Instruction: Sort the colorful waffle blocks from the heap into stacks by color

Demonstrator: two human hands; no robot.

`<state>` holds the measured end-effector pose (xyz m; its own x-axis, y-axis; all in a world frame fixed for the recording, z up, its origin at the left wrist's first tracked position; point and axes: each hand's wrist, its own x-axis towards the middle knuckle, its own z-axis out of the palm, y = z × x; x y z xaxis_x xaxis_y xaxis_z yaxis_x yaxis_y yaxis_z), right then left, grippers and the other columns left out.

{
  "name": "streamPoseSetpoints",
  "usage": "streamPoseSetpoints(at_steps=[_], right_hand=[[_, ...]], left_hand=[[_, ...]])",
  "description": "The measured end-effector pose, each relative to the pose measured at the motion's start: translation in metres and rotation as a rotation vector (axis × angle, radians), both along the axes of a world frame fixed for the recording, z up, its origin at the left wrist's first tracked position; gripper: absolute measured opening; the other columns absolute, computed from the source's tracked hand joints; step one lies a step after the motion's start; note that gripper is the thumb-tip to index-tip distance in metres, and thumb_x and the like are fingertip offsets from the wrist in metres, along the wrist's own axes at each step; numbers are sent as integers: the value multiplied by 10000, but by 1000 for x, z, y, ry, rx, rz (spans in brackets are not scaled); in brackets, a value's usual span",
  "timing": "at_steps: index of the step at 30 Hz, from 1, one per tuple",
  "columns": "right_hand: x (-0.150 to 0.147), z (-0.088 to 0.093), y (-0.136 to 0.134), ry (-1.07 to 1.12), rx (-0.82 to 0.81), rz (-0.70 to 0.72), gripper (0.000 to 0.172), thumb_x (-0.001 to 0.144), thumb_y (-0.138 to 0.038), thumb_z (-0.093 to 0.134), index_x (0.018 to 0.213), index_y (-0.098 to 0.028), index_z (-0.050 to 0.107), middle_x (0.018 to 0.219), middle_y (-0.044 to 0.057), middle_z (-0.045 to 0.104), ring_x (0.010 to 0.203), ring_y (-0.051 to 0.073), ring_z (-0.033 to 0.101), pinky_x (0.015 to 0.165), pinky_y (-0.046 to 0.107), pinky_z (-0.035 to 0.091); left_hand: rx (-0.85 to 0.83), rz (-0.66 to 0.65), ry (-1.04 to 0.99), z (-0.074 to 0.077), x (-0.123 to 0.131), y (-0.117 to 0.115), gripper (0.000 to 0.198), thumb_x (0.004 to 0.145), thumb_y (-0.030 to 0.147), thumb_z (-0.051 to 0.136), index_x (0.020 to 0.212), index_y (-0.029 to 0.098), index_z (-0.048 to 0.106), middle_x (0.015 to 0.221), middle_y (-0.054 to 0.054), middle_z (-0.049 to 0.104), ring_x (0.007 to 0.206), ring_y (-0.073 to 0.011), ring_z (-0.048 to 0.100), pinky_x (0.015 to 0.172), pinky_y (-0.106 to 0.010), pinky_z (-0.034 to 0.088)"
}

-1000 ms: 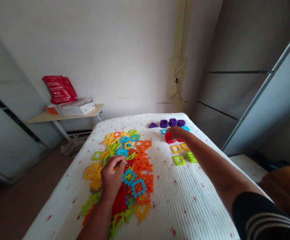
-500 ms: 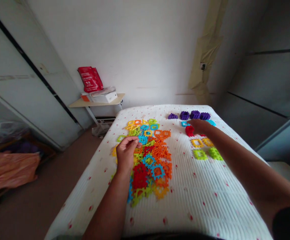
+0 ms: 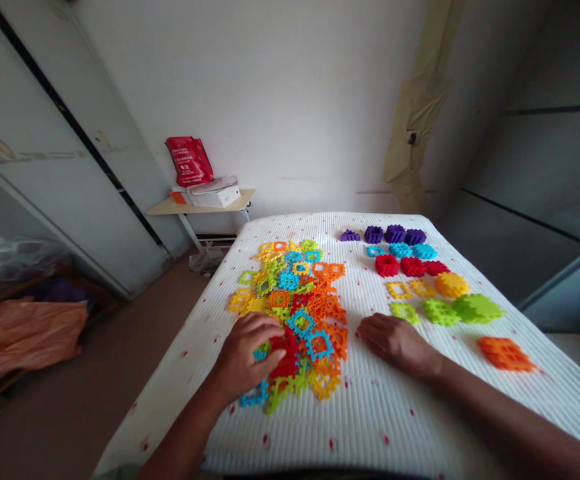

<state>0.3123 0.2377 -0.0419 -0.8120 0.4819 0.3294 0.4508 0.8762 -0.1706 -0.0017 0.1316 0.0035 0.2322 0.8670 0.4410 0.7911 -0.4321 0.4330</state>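
Note:
A mixed heap of plastic interlocking building pieces, orange, red, lime, yellow and light blue, covers the middle of the bed. At its near left part, my left hand is open above the red pieces, thumb apart from the fingers; whether the fingertips touch is unclear. My right hand is palm down over the sheet right of the heap, fingers loosely extended and nothing seen in them. Just beyond it lies a lime square frame. A light-blue frame piece lies below my left hand.
Right of the heap, pieces sit in colour rows: purple, light blue, red, yellow, lime and an orange stack. Behind the bed, a small table carries a red bag and white box.
My right hand has drawn back from the light-blue row towards me, uncovering the rows. My left hand has come nearer, down over the red pieces, its pinch now opened. The view has shifted slightly.

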Motion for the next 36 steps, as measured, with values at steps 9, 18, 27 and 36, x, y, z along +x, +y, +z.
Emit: streamPoseSetpoints(at_steps=[9,18,27,36], right_hand=[[-10,-10,-5,-74,83,-6,341,954,-207,307,782,-162,598,770,68,586,671,149,514,612,280,412],[-10,-16,-3,-35,20,-41,326,955,-215,305,858,-157,612,811,82,594,725,158,547,652,277,433],[-10,-15,-3,77,-76,-73,299,935,-211,332,873,-166,621,832,86,608,754,157,576,682,270,469],[-9,-18,1,136,-129,-72,261,925,-209,364,861,-171,615,825,64,609,737,144,581,682,255,470]], left_hand=[[-133,-19,351,-35,21,-4,625,667,459,662,1252,298,511,1347,-92,480,1228,-316,405,1035,-567,226],[-238,-22,394,-33,33,27,717,704,605,570,1338,308,412,1439,-132,359,1326,-357,275,1023,-640,186],[-70,112,39,-33,29,48,482,821,479,493,1238,241,536,1400,-124,415,1278,-282,386,1033,-487,322],[59,538,-626,-44,-10,38,285,833,377,483,918,167,656,889,-58,686,838,-183,634,778,-293,488]])
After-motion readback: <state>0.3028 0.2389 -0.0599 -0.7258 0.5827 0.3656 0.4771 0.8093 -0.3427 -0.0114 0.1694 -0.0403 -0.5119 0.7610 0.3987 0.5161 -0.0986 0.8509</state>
